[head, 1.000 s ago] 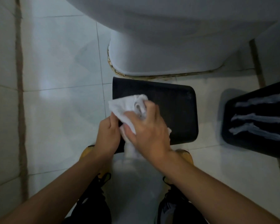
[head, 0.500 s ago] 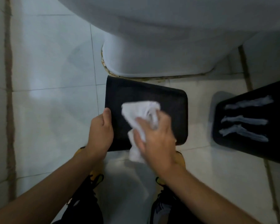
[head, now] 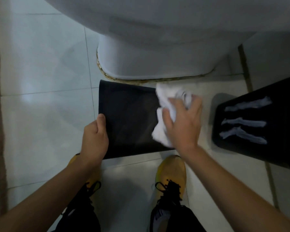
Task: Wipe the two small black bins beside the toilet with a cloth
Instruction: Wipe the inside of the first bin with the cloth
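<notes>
Right hand [head: 182, 124] pressed down on white cloth [head: 167, 104], fingers spread and lightly curled over the bunched fabric, pinning it against the right end of the near black bin [head: 131, 121]. Cloth bulged out ahead of and left of the fingers, part of it overhanging the bin edge onto the floor [head: 40, 97]. Left hand [head: 95, 139] clamped on the bin's opposite, left edge, thumb on top, fingers wrapped under and out of sight. Bin lay on its side between the two hands, broad dark face up, just short of the toilet [head: 157, 56] base beyond. Second black bin [head: 251, 131] sat well off to the right of the right hand, apart from it, three pale smears across its top face. Yellow shoes [head: 172, 171] below both hands.

Step judged: wiping the first bin, stroke at the right end. Face looked mostly dark and streak-free, though blur hid detail. Next likely called for sweeping back or turning the bin to another side, then shifting right to the smeared bin, which plainly needed the heavier wipe.
</notes>
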### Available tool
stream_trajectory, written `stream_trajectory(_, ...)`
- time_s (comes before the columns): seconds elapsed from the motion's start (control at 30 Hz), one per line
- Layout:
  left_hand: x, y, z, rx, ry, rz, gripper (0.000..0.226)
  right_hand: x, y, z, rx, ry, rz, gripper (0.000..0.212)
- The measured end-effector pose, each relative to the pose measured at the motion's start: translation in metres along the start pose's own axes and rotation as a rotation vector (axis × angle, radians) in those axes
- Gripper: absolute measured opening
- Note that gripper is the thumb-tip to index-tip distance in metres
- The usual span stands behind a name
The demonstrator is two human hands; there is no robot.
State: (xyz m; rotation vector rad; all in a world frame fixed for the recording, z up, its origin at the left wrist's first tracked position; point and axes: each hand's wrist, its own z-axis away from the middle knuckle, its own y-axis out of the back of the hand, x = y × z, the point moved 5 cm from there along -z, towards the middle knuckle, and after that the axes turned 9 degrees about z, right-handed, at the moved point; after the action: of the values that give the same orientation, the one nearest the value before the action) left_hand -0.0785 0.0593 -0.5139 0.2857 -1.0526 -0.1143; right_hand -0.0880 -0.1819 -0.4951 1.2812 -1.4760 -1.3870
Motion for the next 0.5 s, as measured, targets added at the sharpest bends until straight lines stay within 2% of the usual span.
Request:
stream_trajectory(0.13, -0.001, 0.002, -0.002, -0.023, -0.028, -0.021, 0.060, -0.019, 0.006, 0.070, 0.034, 0.282, -0.095, 0.030)
stream_trajectory(0.2, -0.005, 0.004, 0.000, -0.029, -0.041, -0.042, 0.060, -0.013, 0.004, 0.067, 0.038, 0.311, -0.116, 0.031)
stream_trajectory(0.37, -0.008, 0.005, -0.001, -0.070, -0.056, -0.072, 0.067, 0.026, -0.006, -0.014, 0.045, -0.167, -0.080, 0.031)
stream_trajectory(0.43, -0.007, 0.006, -0.003, -0.065, -0.066, -0.072, 0.068, 0.036, -0.012, -0.044, 0.034, -0.251, -0.082, 0.034)
stream_trajectory(0.5, -0.008, 0.006, -0.003, -0.055, -0.055, -0.072, 0.068, 0.033, -0.012, -0.049, 0.033, -0.227, -0.043, 0.033)
